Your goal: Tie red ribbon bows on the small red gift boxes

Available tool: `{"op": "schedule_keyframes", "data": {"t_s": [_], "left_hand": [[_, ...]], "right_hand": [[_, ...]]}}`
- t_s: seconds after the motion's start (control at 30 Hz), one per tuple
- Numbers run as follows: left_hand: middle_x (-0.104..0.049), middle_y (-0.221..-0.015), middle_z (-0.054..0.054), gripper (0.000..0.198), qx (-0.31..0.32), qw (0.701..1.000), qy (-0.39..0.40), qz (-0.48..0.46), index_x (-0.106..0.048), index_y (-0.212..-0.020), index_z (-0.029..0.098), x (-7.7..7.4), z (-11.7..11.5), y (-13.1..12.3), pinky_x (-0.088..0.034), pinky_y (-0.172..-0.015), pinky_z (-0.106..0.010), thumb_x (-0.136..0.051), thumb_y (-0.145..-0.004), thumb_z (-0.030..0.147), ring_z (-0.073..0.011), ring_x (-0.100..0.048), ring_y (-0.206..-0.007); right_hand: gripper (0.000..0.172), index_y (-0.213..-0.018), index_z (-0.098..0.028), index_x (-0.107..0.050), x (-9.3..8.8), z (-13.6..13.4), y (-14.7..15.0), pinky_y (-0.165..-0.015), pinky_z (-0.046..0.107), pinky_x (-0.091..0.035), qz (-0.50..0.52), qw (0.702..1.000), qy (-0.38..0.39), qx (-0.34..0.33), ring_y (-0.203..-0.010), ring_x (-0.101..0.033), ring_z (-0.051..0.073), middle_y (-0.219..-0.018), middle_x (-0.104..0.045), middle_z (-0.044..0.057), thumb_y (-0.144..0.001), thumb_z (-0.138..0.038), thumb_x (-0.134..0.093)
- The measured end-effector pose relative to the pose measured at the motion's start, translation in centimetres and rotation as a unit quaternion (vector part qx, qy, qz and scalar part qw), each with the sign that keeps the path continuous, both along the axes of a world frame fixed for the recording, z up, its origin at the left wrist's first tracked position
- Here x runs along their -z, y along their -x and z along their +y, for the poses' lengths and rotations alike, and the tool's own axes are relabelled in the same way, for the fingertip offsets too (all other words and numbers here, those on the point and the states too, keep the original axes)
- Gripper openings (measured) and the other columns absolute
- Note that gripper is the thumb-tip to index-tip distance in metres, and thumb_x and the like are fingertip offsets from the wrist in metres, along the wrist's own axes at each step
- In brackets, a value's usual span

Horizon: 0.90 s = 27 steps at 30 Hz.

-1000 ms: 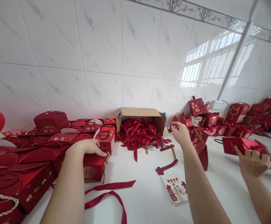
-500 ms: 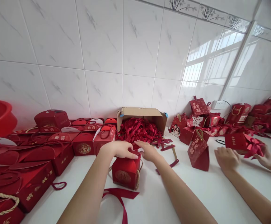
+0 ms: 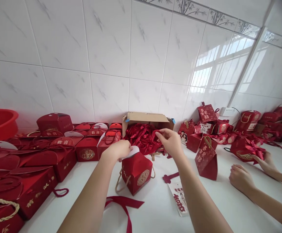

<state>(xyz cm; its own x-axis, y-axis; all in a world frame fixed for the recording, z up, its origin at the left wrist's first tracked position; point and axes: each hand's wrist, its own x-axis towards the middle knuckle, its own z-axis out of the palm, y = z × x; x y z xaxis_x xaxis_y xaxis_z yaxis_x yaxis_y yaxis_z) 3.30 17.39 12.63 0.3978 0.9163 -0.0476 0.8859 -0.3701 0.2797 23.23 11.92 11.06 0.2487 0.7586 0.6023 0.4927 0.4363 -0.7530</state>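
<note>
From far off, I am pinching the pale flap [image 3: 134, 150] of the red box [image 3: 137, 173] with my left hand [image 3: 121, 149], thumb and finger close together. My right hand [image 3: 170, 139] is hanging up in front of the ribbons [image 3: 141, 137], its thumb and finger coming close at the tips, and I cannot tell if it is holding a bit of red there. The box is standing on the white table [image 3: 155, 210] just below and between my hands, one corner pointing at me, and it is showing a round gold mark and rope handles. A long ribbon [image 3: 130, 202] is lying in front of it. To the right, a dark red strap [image 3: 170, 177] and a card [image 3: 178, 199] are lying by my right arm, which is hiding part of the card. Behind the box, a brown carton [image 3: 147, 116] is sitting on its side, spilling ribbons. Many boxes [image 3: 40, 187] are filling the left side, and a red tub [image 3: 0, 123] is sitting past them. A folded box [image 3: 207, 161] with a gold loop is standing off to the right. Past it, another person is resting one hand [image 3: 241, 178] on the table and touching a bow [image 3: 255, 150] with the other [image 3: 266, 164].
</note>
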Motion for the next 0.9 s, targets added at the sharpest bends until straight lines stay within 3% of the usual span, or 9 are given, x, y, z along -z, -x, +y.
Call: {"op": "schedule_keyframes", "data": {"t_s": [0.17, 0.27, 0.37, 0.43, 0.5, 0.6, 0.67, 0.77, 0.9], "left_hand": [[-0.061, -0.116, -0.009, 0.03, 0.041, 0.999, -0.003, 0.007, -0.058, -0.116, 0.016, -0.6, -0.6, 0.4, -0.053, -0.083, -0.041, -0.057, -0.091, 0.033, -0.0201, -0.061, -0.099], [-0.059, -0.116, -0.007, 0.021, 0.09, 0.996, 0.023, 0.001, -0.063, -0.108, 0.022, -0.7, -1.1, 0.1, -0.053, -0.07, -0.033, -0.058, -0.088, 0.025, -0.0174, -0.061, -0.086], [-0.06, -0.112, -0.006, 0.021, 0.103, 0.993, 0.059, 0.01, -0.066, -0.106, 0.026, -0.5, -1.3, -0.3, -0.05, -0.059, -0.029, -0.057, -0.088, 0.021, -0.0144, -0.059, -0.072], [-0.061, -0.11, -0.006, 0.021, 0.109, 0.991, 0.074, 0.017, -0.063, -0.11, 0.022, -0.4, -1.2, -0.6, -0.052, -0.063, -0.03, -0.056, -0.09, 0.025, -0.0145, -0.06, -0.077], [-0.062, -0.109, -0.007, 0.025, 0.113, 0.989, 0.087, 0.028, -0.06, -0.112, 0.018, -0.4, -1.2, -0.7, -0.054, -0.071, -0.032, -0.057, -0.091, 0.03, -0.0154, -0.062, -0.084], [-0.062, -0.109, -0.007, 0.028, 0.096, 0.99, 0.097, 0.043, -0.058, -0.115, 0.017, -0.6, -1.3, -0.6, -0.055, -0.074, -0.035, -0.058, -0.091, 0.031, -0.0164, -0.062, -0.086], [-0.062, -0.107, -0.007, 0.031, 0.078, 0.991, 0.097, 0.045, -0.057, -0.117, 0.016, -0.8, -1.5, -0.4, -0.055, -0.073, -0.035, -0.058, -0.09, 0.031, -0.0161, -0.062, -0.085], [-0.064, -0.103, -0.006, 0.03, 0.057, 0.995, 0.075, 0.02, -0.059, -0.111, 0.018, -1.0, -1.9, 0.0, -0.053, -0.071, -0.036, -0.064, -0.084, 0.031, -0.0182, -0.063, -0.081], [-0.064, -0.114, -0.01, 0.03, 0.042, 0.996, -0.013, -0.076, -0.061, -0.108, 0.024, -1.7, -2.5, 0.6, -0.05, -0.077, -0.044, -0.06, -0.08, 0.035, -0.0288, -0.064, -0.09]], "right_hand": [[0.027, -0.079, -0.018, -0.068, -2.4, -3.2, -0.4, -0.047, 0.025, -0.041, 0.011, 0.999, 0.024, -0.047, -0.049, -0.058, 0.015, -0.053, -0.063, 0.001, -0.079, -0.045, -0.066], [0.023, -0.084, -0.017, -0.068, -2.9, -4.4, 0.1, -0.042, 0.022, -0.035, -0.009, 0.989, 0.089, -0.119, -0.043, -0.053, 0.011, -0.05, -0.059, -0.002, -0.079, -0.039, -0.067], [0.026, -0.102, -0.019, -0.063, -3.1, -4.8, 0.5, -0.04, 0.019, -0.032, 0.013, 0.979, 0.13, -0.159, -0.04, -0.049, 0.009, -0.046, -0.057, -0.005, -0.081, -0.034, -0.066], [0.032, -0.112, -0.023, -0.056, -3.2, -4.9, 0.5, -0.04, 0.019, -0.033, 0.077, 0.975, 0.104, -0.182, -0.04, -0.047, 0.008, -0.047, -0.057, -0.007, -0.084, -0.034, -0.064], [0.025, -0.108, -0.024, -0.055, -3.3, -5.0, 0.3, -0.041, 0.018, -0.034, 0.157, 0.962, 0.05, -0.217, -0.041, -0.046, 0.007, -0.053, -0.061, -0.007, -0.086, -0.035, -0.061], [0.011, -0.095, -0.022, -0.061, -3.7, -5.3, -0.3, -0.045, 0.019, -0.038, 0.242, 0.928, -0.03, -0.28, -0.047, -0.05, 0.006, -0.074, -0.068, -0.001, -0.086, -0.026, -0.056], [0.018, -0.095, -0.022, -0.065, -3.9, -5.5, -0.6, -0.05, 0.022, -0.042, 0.251, 0.914, -0.059, -0.312, -0.054, -0.056, 0.007, -0.09, -0.071, 0.002, -0.083, -0.02, -0.051], [0.031, -0.107, -0.024, -0.066, -3.8, -5.4, -0.9, -0.06, 0.028, -0.047, 0.214, 0.935, -0.088, -0.269, -0.069, -0.062, 0.012, -0.114, -0.068, 0.004, -0.082, -0.019, -0.048], [0.04, -0.122, -0.027, -0.061, -3.5, -4.7, -0.8, -0.084, 0.035, -0.048, 0.142, 0.983, -0.088, -0.081, -0.103, -0.062, 0.019, -0.127, -0.061, 0.004, -0.084, -0.021, -0.051]]}}
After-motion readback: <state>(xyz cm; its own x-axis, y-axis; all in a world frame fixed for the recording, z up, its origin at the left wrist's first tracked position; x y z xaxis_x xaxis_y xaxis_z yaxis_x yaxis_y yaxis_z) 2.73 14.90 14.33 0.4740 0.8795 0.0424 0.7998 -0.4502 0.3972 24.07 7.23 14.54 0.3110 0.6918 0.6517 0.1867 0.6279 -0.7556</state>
